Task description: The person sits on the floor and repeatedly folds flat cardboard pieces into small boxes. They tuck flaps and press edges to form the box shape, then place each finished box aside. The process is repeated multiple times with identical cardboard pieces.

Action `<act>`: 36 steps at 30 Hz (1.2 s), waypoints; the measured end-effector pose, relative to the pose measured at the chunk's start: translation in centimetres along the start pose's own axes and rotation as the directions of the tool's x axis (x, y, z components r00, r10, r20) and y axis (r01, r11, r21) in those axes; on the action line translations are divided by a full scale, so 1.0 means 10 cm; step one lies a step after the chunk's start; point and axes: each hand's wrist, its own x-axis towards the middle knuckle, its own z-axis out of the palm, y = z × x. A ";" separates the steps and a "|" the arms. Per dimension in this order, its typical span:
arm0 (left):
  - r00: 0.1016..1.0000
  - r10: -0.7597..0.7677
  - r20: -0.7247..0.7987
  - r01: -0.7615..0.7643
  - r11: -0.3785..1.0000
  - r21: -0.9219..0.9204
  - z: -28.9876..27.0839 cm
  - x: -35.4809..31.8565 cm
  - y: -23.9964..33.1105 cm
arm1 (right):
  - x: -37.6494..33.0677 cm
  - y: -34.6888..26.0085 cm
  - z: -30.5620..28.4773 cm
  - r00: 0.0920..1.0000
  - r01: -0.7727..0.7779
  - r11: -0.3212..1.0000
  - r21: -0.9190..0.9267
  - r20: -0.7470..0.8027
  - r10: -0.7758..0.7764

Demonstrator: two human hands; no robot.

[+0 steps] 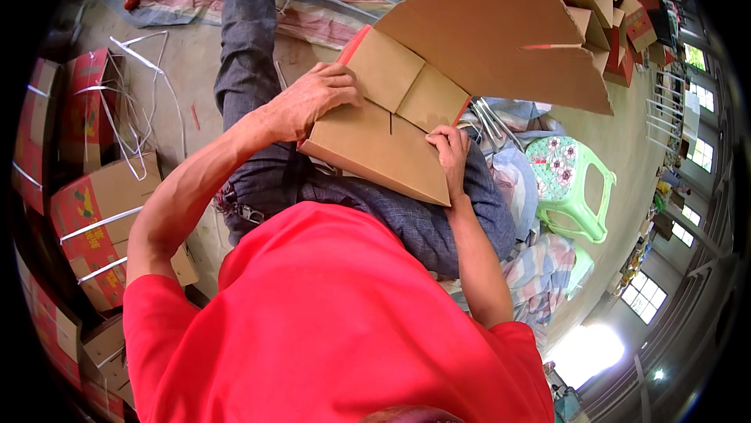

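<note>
A cardboard box [361,135] with red outer sides rests tilted against my legs. Its brown flaps lie folded over one another, leaving a slit near the middle. My left hand [325,96] grips the box's left edge, fingers curled over onto the flaps. At the right corner, the fingers of my right hand [450,149] bend over the edge of the near flap, with the thumb hidden. Just beyond the box stands a large brown cardboard panel [493,28] with a torn edge; whether it joins the box I cannot tell.
Red and brown boxes tied with white straps [98,227] stand at the left. More open boxes [606,5] are piled at the far right. A green plastic stool [567,181] is by my right knee, next to bunched striped sheeting [540,270]. White strapping [137,51] trails across the floor.
</note>
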 end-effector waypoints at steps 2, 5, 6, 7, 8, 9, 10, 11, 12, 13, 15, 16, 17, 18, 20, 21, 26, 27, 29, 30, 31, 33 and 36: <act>0.995 -0.098 0.029 0.099 0.995 -0.020 -0.04 -0.04 0.01 | 0.00 0.07 0.05 1.000 -0.021 1.000 0.023 0.001 0.021; 0.976 -0.202 0.086 0.210 0.973 -0.099 -0.22 -0.18 0.23 | -0.05 0.11 0.08 0.999 -0.042 0.999 0.021 0.001 0.042; 0.988 -0.137 0.072 0.146 0.978 -0.149 -0.34 -0.20 0.40 | -0.05 0.11 0.08 0.999 -0.041 0.999 0.029 -0.016 0.041; 0.996 -0.069 0.056 0.079 0.977 -0.199 -0.45 -0.21 0.55 | -0.05 0.09 0.09 0.998 -0.042 0.999 0.035 -0.035 0.043; 0.999 -0.012 0.033 0.020 0.968 -0.249 -0.50 -0.23 0.66 | -0.03 0.06 0.10 0.998 -0.037 0.998 0.047 -0.047 0.039; 1.000 -0.011 -0.008 0.009 0.980 -0.200 -0.43 -0.20 0.72 | -0.02 0.05 0.11 0.998 -0.049 0.997 0.056 -0.043 0.051; 0.998 -0.012 -0.058 0.004 0.989 -0.147 -0.27 -0.16 0.77 | -0.01 0.05 0.11 0.998 -0.050 0.997 0.064 -0.034 0.052; 0.995 -0.003 -0.104 -0.006 0.996 -0.094 -0.15 -0.12 0.78 | -0.01 0.06 0.10 0.998 -0.057 0.996 0.068 -0.031 0.059; 0.994 -0.042 -0.103 0.031 0.995 -0.099 -0.08 -0.11 0.73 | -0.01 0.05 0.09 0.997 -0.070 0.995 0.075 -0.016 0.071; 0.992 -0.076 -0.102 0.065 0.992 -0.108 -0.02 -0.07 0.65 | -0.01 0.05 0.07 0.996 -0.086 0.993 0.078 -0.001 0.086; 0.984 -0.065 -0.166 0.047 0.992 -0.115 0.02 0.03 0.50 | 0.00 0.05 -0.01 0.994 -0.101 0.989 0.105 0.041 0.097; 0.985 -0.076 -0.155 0.060 0.993 -0.106 0.02 0.06 0.45 | 0.04 0.07 -0.06 0.994 -0.097 0.986 0.136 0.070 0.088; 0.986 -0.087 -0.145 0.074 0.993 -0.096 0.02 0.10 0.40 | 0.07 0.08 -0.11 0.992 -0.094 0.981 0.168 0.099 0.078; 0.986 -0.099 -0.135 0.088 0.992 -0.086 0.02 0.14 0.37 | 0.07 0.04 -0.16 0.979 -0.191 0.941 0.281 0.122 0.162; 0.984 -0.065 -0.165 0.058 0.997 -0.048 -0.02 0.20 0.29 | 0.00 -0.02 -0.27 0.926 -0.377 0.794 0.477 0.196 0.321; 0.980 -0.053 -0.190 0.047 0.998 -0.040 0.01 0.21 0.22 | -0.07 0.09 -0.27 0.909 -0.416 0.702 0.578 0.237 0.344; 0.956 -0.217 -0.200 0.226 0.974 0.028 0.25 0.28 -0.02 | 0.02 -0.02 -0.30 0.920 -0.348 0.679 0.646 0.094 0.381; 0.917 -0.242 -0.316 0.270 0.962 0.049 0.33 0.29 -0.03 | 0.01 -0.09 -0.18 0.921 -0.333 0.777 0.535 0.008 0.390; 0.808 -0.264 -0.526 0.353 0.933 0.075 0.51 0.35 -0.04 | -0.03 -0.10 0.04 0.885 -0.424 0.802 0.420 0.004 0.466; 0.767 -0.345 -0.541 0.386 0.922 -0.042 0.63 0.35 -0.09 | -0.11 -0.06 0.19 0.812 -0.540 0.703 0.462 0.065 0.580; 0.720 -0.426 -0.548 0.411 0.898 -0.157 0.75 0.33 -0.19 | -0.10 -0.08 0.28 0.760 -0.578 0.562 0.592 0.140 0.634; 0.682 -0.508 -0.527 0.454 0.858 -0.240 0.83 0.30 -0.27 | -0.09 -0.12 0.28 0.672 -0.631 0.297 0.717 0.314 0.670; 0.696 -0.500 -0.515 0.501 0.852 -0.150 0.76 0.31 -0.25 | -0.03 -0.10 0.18 0.627 -0.674 0.120 0.729 0.478 0.615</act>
